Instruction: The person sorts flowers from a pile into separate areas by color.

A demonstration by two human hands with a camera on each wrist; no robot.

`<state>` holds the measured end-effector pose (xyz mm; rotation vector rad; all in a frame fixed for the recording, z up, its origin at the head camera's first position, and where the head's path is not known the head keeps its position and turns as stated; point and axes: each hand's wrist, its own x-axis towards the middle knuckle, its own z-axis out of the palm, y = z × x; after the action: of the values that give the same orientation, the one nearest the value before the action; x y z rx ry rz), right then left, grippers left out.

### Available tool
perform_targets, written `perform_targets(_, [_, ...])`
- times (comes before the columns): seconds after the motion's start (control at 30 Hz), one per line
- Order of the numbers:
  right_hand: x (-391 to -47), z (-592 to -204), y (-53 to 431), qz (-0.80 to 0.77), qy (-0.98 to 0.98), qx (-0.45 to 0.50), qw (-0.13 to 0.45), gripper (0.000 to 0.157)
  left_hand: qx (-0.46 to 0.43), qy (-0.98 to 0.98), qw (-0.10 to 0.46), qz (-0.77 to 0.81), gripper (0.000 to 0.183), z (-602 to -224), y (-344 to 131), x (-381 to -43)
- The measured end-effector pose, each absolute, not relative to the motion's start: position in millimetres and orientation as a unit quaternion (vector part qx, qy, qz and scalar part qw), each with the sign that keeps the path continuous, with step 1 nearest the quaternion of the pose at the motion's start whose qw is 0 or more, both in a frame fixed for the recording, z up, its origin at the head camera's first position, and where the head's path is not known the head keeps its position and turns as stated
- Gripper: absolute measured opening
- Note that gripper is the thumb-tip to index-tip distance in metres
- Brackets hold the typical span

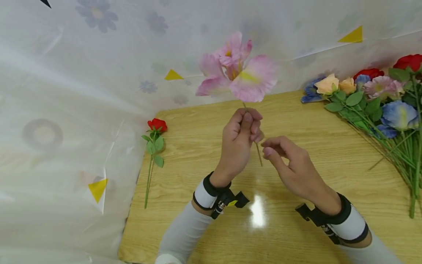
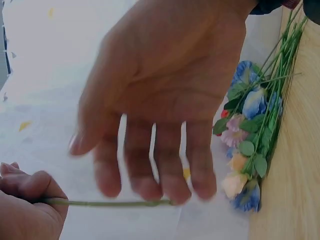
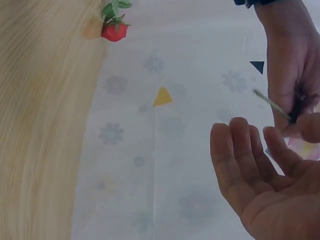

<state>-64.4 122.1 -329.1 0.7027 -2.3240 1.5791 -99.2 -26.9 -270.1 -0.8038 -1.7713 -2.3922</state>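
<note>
The left hand (image 1: 240, 141) pinches the pink flower (image 1: 253, 83) by its stem (image 1: 259, 156) above the desk (image 1: 184, 176) — not yet set down — while the right hand (image 1: 295, 167), loosely bent, holding nothing, hovers just beside. One red rose (image 1: 158, 125) lies apart at left; the bunch (image 1: 399, 116) lies untouched at right.

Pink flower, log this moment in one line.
left hand: holds pink flower by stem | right hand: near stem's lower end | red rose: on table, left | mixed flowers: on table, right
</note>
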Motion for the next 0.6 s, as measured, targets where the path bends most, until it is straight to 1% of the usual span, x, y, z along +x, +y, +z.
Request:
perform_targets(0.1, [-65,-333,134,0.502,-0.821,0.250,0.112,0.022,-0.252,-0.584,0.053,-0.770,0.025,-282,-38,-106])
perform_targets(0.2, [-65,-336,151,0.470,-0.839,0.243,0.127,0.024,-0.236,-0.619,0.084,-0.744,0.026,-290,-50,-111])
perform_targets(0.27, [-65,-337,165,0.451,-0.852,0.225,0.142,0.026,-0.219,-0.644,0.093,-0.727,0.026,-295,-58,-114])
perform_targets(0.47, [-59,-342,222,0.409,-0.892,0.114,0.156,0.027,-0.147,-0.681,0.083,-0.712,0.027,-310,-84,-122])
perform_targets(0.6, [-55,-361,266,0.371,-0.911,0.023,0.177,0.029,-0.114,-0.695,0.083,-0.705,0.029,-319,-102,-124])
